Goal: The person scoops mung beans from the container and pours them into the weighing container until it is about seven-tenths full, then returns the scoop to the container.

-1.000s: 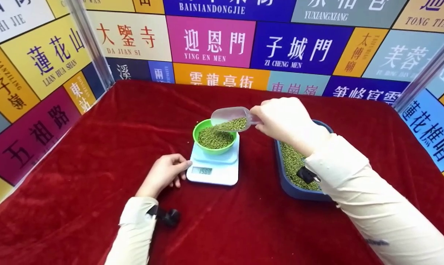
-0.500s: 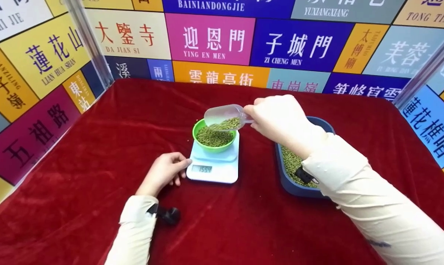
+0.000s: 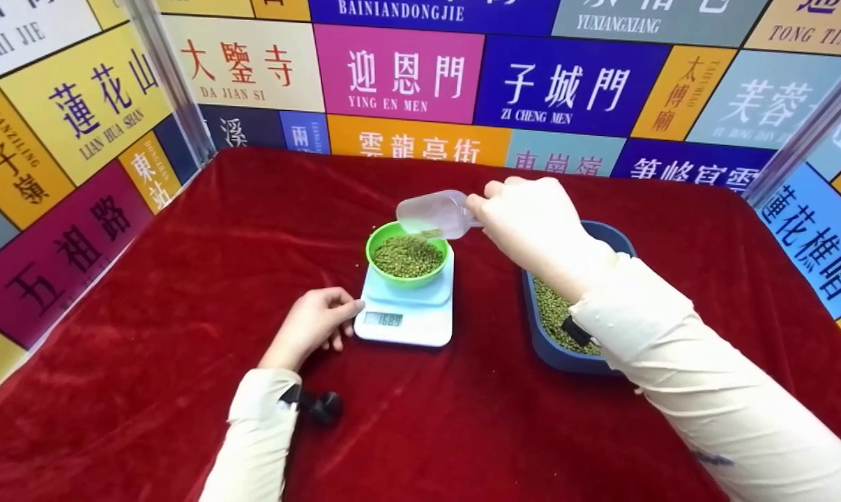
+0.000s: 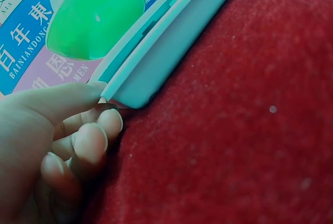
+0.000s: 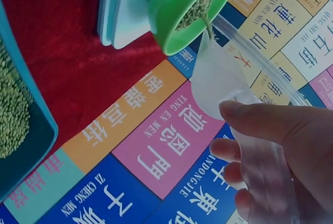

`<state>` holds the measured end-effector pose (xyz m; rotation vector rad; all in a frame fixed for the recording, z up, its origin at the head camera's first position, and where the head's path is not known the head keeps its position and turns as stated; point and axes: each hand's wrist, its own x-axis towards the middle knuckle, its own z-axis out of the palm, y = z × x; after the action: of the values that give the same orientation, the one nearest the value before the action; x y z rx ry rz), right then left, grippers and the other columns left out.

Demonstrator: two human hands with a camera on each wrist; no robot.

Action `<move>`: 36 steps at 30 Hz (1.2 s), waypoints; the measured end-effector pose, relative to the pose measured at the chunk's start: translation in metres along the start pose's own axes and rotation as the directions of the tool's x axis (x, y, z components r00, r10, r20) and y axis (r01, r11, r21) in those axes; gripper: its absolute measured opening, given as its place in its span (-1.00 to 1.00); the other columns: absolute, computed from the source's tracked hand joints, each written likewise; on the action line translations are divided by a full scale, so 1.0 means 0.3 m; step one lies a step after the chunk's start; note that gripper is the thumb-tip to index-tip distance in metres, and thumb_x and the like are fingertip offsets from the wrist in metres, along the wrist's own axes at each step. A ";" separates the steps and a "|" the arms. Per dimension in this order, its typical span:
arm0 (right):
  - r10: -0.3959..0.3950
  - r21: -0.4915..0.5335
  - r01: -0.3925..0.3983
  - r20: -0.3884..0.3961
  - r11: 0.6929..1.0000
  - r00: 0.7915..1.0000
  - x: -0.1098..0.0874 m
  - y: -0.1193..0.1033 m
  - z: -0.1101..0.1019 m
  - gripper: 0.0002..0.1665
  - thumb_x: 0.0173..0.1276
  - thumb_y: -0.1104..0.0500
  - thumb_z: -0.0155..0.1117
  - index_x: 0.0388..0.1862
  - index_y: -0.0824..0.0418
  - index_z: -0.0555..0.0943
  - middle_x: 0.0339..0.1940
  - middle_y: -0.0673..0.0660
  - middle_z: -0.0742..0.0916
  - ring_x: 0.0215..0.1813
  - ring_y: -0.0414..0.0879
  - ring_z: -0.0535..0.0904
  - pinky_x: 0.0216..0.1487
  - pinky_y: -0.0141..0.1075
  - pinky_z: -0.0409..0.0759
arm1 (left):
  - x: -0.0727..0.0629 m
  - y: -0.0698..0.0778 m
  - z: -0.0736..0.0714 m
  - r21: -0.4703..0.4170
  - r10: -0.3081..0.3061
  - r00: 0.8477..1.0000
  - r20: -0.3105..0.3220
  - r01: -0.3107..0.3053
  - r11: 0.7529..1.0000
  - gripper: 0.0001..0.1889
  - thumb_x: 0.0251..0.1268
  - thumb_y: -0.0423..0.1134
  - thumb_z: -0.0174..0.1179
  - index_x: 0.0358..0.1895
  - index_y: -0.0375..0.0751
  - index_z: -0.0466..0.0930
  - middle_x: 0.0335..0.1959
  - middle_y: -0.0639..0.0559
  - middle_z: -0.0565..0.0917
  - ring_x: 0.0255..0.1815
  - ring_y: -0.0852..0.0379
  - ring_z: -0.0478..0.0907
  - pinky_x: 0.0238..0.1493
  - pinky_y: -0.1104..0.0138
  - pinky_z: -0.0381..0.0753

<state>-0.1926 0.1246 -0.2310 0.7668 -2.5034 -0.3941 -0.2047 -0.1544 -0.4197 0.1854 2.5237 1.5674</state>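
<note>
My right hand grips the handle of a clear plastic scoop, tilted over a green bowl. A thin stream of mung beans runs from the scoop's lip into the bowl; a few beans show inside the scoop. The bowl holds a heap of mung beans and stands on a white and light-blue kitchen scale. The scale's display is lit, its digits hard to read. With thumb on the top edge and fingers curled beside it, my left hand pinches the scale's near-left corner.
A dark blue tub of mung beans stands to the right, partly hidden under my right forearm. Red velvet cloth covers the table. Panels with printed writing rise behind it. A few stray beans lie near the bowl.
The scoop has first shifted left, then slightly back right and up, tipping more steeply. Most of its mung beans have poured into the bowl. The display digits have changed. My left hand stays put.
</note>
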 end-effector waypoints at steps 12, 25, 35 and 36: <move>-0.010 -0.013 0.009 -0.068 1.000 0.998 -0.028 0.003 0.013 -0.87 0.14 0.38 0.14 -0.42 0.16 0.48 -0.55 0.12 0.53 -0.51 0.04 0.41 -0.72 -0.16 0.35 | -0.007 0.008 0.009 -0.006 0.003 1.000 -0.005 -0.003 1.000 -0.71 0.11 0.03 0.19 -0.48 -0.13 0.53 -0.68 -0.12 0.56 -0.82 0.01 0.48 -0.86 0.28 0.42; 0.121 0.196 -0.096 -0.119 0.976 0.985 -0.205 0.059 0.090 -0.83 0.12 0.15 0.11 -0.28 0.13 0.48 -0.57 0.03 0.50 -0.60 -0.01 0.43 -0.73 -0.12 0.39 | 0.012 0.017 0.019 0.007 0.017 1.000 0.011 -0.017 1.000 -0.70 0.11 0.05 0.18 -0.48 -0.13 0.54 -0.68 -0.12 0.56 -0.81 0.01 0.49 -0.83 0.26 0.45; 0.322 0.389 -0.339 0.112 0.856 0.940 -0.359 0.087 0.120 -0.55 0.24 0.12 0.07 0.10 0.20 0.34 -0.32 0.16 0.61 -0.37 0.08 0.56 -0.44 0.01 0.50 | 0.000 0.004 -0.001 0.013 -0.012 1.000 -0.001 0.012 1.000 -0.69 0.11 0.06 0.18 -0.46 -0.12 0.54 -0.67 -0.12 0.57 -0.81 0.01 0.49 -0.85 0.29 0.42; 0.349 0.405 -0.374 0.136 0.834 0.927 -0.372 0.090 0.124 -0.51 0.26 0.11 0.07 0.16 0.20 0.31 -0.27 0.19 0.61 -0.33 0.10 0.56 -0.40 0.03 0.49 | -0.002 0.002 -0.002 0.011 -0.014 1.000 0.000 0.014 1.000 -0.69 0.11 0.07 0.18 -0.45 -0.12 0.54 -0.67 -0.12 0.57 -0.80 0.01 0.49 -0.85 0.29 0.42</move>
<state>-0.1438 0.2164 -0.2923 0.4098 -2.7464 0.2807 -0.2041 -0.1549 -0.4188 0.1690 2.5291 1.5486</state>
